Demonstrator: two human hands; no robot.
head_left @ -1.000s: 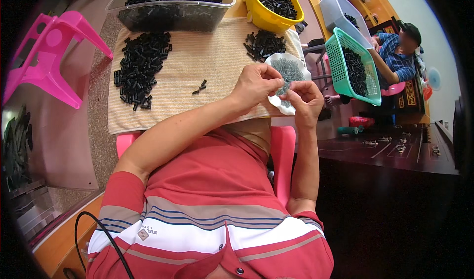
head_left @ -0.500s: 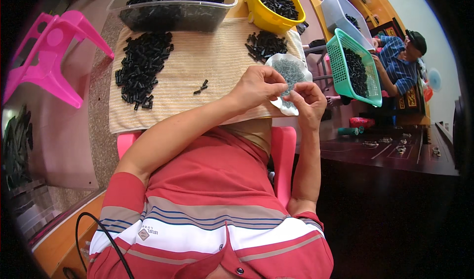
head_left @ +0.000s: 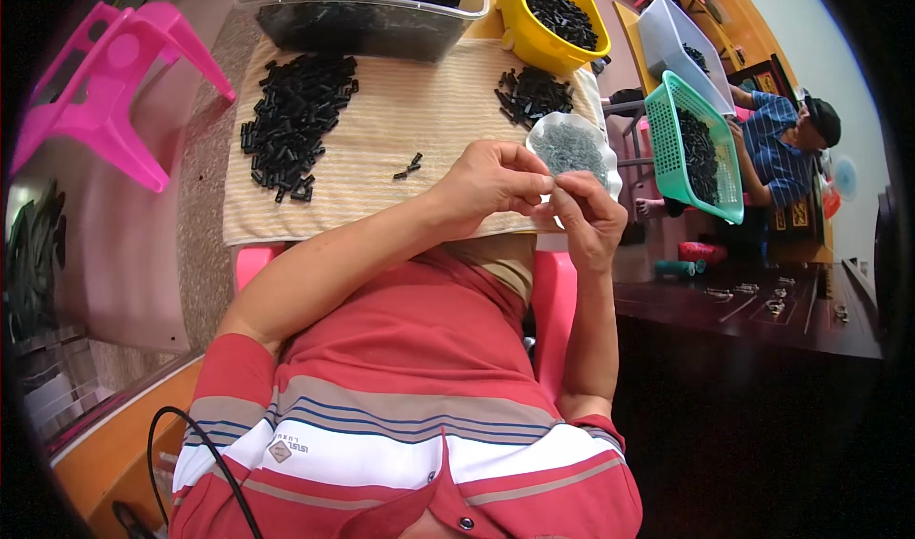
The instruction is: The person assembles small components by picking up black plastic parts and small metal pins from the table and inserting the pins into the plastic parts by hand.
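Observation:
My left hand [head_left: 498, 188] and my right hand [head_left: 591, 220] meet in front of me, both closed with thumbs and fingertips pinched together. What lies between the fingertips is too small and hidden to name. Just beyond my right fingers stands a white wavy-rimmed dish [head_left: 613, 169], full of small translucent grey pieces [head_left: 569, 146]. A few short black tubes [head_left: 408, 166] lie on the striped towel [head_left: 400, 110], left of my left hand. Larger heaps of such tubes rest farther off: a big left heap [head_left: 297, 120] and a smaller right heap [head_left: 532, 97] behind the dish.
At the far edge stand a clear bin [head_left: 367, 36] and a yellow basin [head_left: 520, 34], both holding black tubes. Rightward are a green basket [head_left: 701, 201], a white tub [head_left: 681, 48], a seated person in a striped shirt [head_left: 777, 153] and a dark table [head_left: 667, 296]. A pink stool [head_left: 119, 101] stands left.
The whole view has shifted slightly, with the table's things appearing farther right. My hands remain together, and their fingertips have drawn closer, now touching.

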